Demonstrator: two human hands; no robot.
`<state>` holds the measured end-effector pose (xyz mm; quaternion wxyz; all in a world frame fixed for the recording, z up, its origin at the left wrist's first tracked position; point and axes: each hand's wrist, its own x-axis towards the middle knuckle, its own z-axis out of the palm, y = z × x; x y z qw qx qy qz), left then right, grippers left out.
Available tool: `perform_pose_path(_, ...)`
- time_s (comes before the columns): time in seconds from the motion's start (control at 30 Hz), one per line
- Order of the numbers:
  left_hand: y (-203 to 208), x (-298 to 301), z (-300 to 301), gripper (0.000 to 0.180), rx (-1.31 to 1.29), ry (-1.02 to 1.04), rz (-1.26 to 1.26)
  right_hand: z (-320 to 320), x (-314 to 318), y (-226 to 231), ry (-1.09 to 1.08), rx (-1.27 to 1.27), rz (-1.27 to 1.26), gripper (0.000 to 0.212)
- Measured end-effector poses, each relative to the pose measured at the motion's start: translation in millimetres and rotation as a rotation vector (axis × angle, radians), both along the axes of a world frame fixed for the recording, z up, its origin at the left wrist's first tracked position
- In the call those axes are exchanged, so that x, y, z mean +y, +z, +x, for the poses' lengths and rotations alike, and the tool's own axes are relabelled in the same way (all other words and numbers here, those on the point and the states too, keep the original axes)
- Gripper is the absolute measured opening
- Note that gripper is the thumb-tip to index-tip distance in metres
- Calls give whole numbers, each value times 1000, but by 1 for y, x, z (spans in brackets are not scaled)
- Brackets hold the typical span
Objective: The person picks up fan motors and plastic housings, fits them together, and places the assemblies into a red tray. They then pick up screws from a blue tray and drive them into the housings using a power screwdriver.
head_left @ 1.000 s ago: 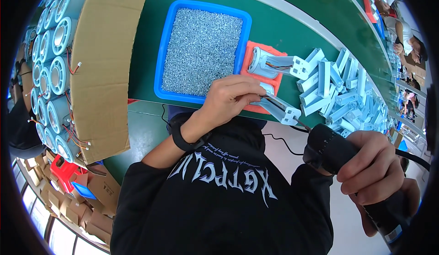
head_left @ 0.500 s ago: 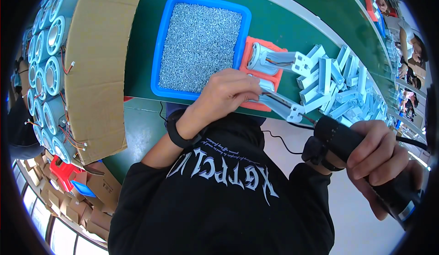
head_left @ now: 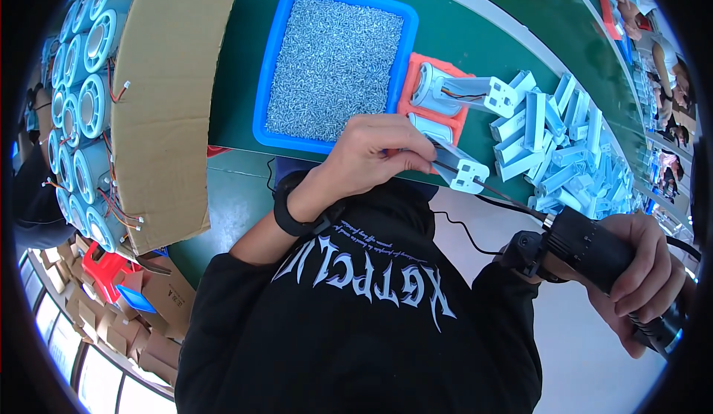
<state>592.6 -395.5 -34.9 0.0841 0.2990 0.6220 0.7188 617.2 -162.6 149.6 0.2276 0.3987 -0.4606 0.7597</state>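
Observation:
My left hand [head_left: 382, 150] is closed in a pinch at the inner end of a pale-blue, channel-shaped handle [head_left: 469, 176]; the fingers hide that end. My right hand [head_left: 646, 265] is wrapped round a black electric screwdriver [head_left: 590, 243]. Its long thin bit [head_left: 509, 197] reaches to the handle's white end plate; where its tip rests is hidden. Beside my left fingers lies an orange-red fixture [head_left: 454, 123] with two recesses. In its far recess sits a round pale-blue unit [head_left: 432, 89] with another handle [head_left: 483, 93] and wires. A second round part [head_left: 431, 126] shows in the near recess.
Left of the fixture stands a blue tray [head_left: 411, 39] full of small silver screws [head_left: 334, 65]. Loose pale-blue handles [head_left: 553, 139] are heaped at the right. Stacked wired cylinders [head_left: 93, 106] and a cardboard sheet [head_left: 174, 102] rise at the left. A dark cable [head_left: 457, 225] hangs below the table edge.
The screwdriver has drawn back right and toward me, with more bit showing. The handle at my left hand has shifted left, closer to my fingers. The whole view has moved slightly.

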Motion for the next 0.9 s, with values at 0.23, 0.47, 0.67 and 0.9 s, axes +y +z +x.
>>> perform_pose_path(0.23, -4, 3, 2, 17, -31, 14, 38, -1, 4, 2, 39, 0, 46, 26)
perform_pose_path(0.47, -2, 3, -1, 18, -57, -22, 38, -4, 3, 1, 62, -5, 44, 27)
perform_pose_path(0.67, 3, -1, -13, 20, -51, -150, -47, -4, 2, 0, 70, -16, 56, 27)
perform_pose_path(0.9, 4, 0, -11, 20, -29, -120, -81, -3, 2, 0, 63, -13, 95, 28)
